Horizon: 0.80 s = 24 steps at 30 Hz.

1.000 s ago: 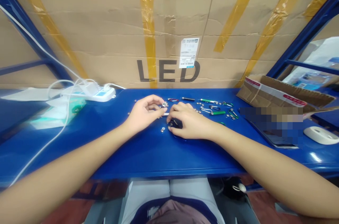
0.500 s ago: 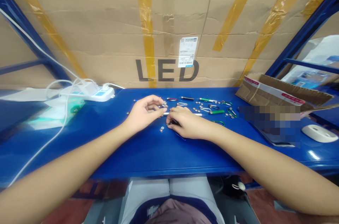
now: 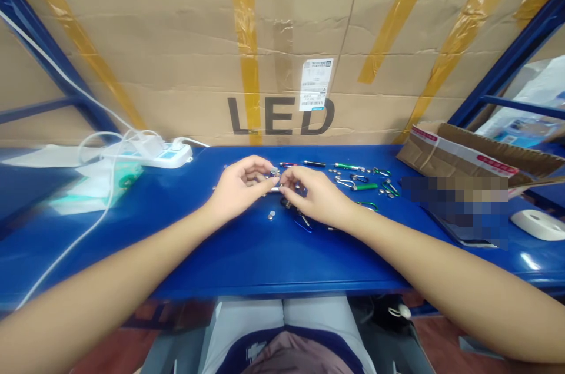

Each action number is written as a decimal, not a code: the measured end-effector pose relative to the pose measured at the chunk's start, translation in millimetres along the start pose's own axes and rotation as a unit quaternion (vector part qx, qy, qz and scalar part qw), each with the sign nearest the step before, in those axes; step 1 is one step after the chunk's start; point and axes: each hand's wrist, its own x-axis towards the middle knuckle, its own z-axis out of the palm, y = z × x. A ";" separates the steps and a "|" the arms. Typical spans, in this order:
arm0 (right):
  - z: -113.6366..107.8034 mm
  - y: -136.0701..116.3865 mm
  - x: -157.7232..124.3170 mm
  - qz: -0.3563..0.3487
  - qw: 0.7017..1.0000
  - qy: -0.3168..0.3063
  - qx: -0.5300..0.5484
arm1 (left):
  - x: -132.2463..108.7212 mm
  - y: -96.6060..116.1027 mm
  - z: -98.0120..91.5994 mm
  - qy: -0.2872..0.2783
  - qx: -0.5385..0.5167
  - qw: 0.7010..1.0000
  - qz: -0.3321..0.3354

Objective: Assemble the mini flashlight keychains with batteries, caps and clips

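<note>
My left hand (image 3: 241,187) is closed in a pinch on small silver discs that look like button cells (image 3: 274,171). My right hand (image 3: 318,191) meets it, thumb and forefinger pinched together by the left thumb; whatever lies between them is too small to name. Part of a silver tube (image 3: 274,189) shows on the table behind the fingers. Below the hands lie two loose discs (image 3: 271,215). Dark and blue carabiner clips (image 3: 303,222) stick out from under my right palm, partly hidden.
Right of my hands lie a green tube (image 3: 364,187), a green pen-like tube (image 3: 348,166), a black one (image 3: 315,163), carabiners (image 3: 390,188) and several discs. A cardboard box (image 3: 459,156) and white mouse (image 3: 539,225) stand farther right; a power strip (image 3: 170,156) sits at left.
My right hand has risen from the dark clips on the table to my left fingertips, uncovering the clips. The left hand stays almost in place.
</note>
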 end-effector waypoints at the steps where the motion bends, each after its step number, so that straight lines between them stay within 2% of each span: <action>1: 0.2 -0.8 0.8 0.024 0.998 0.023 0.044 | -0.1 0.7 0.1 0.008 0.003 1.000 0.002; 4: 1.3 -2.1 3.4 0.106 0.973 0.065 0.196 | -0.6 2.7 0.7 0.020 0.010 1.000 0.004; 8: 1.4 -0.7 7.1 0.219 0.892 0.071 0.390 | -1.2 2.9 1.9 0.010 0.008 1.000 -0.006; 10: 1.0 0.5 7.7 0.257 0.851 0.071 0.453 | -1.3 2.0 2.4 0.003 0.010 1.000 -0.012; 12: 0.9 1.8 7.4 0.282 0.825 0.071 0.484 | -1.4 0.9 2.7 -0.001 0.017 1.000 -0.016; 24: -4.3 -2.4 6.9 0.286 0.824 0.084 0.481 | -1.6 -2.3 1.3 0.003 0.048 0.999 -0.020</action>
